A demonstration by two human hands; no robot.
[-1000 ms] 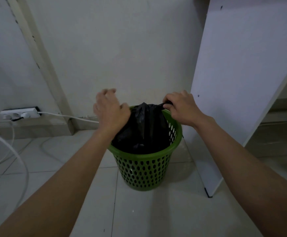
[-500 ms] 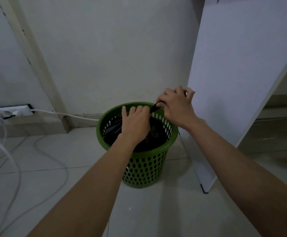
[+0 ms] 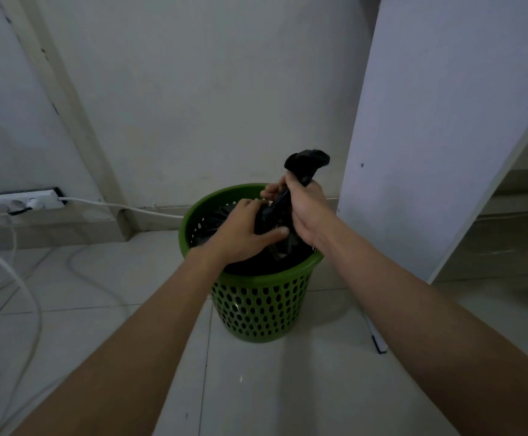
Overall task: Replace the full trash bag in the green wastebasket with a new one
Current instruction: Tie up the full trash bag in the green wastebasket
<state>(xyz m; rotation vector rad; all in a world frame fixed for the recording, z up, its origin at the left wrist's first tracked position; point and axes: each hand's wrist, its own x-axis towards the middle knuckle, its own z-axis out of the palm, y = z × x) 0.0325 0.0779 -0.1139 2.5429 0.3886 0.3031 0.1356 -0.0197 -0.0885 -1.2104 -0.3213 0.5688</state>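
My right hand squeezes the black bag's neck above the green wastebasket. My left hand grips it lower. Pulling too fast could rip the bag.

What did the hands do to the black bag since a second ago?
Both hands came off the rim and bunched the black plastic trash bag: right hand grips its neck, left hand presses below. The green perforated wastebasket stayed put.

wastebasket on floor, near back wall | trash bag in wastebasket, neck sticking above rim | board just right of wastebasket | power strip far left by wall | cables on floor left
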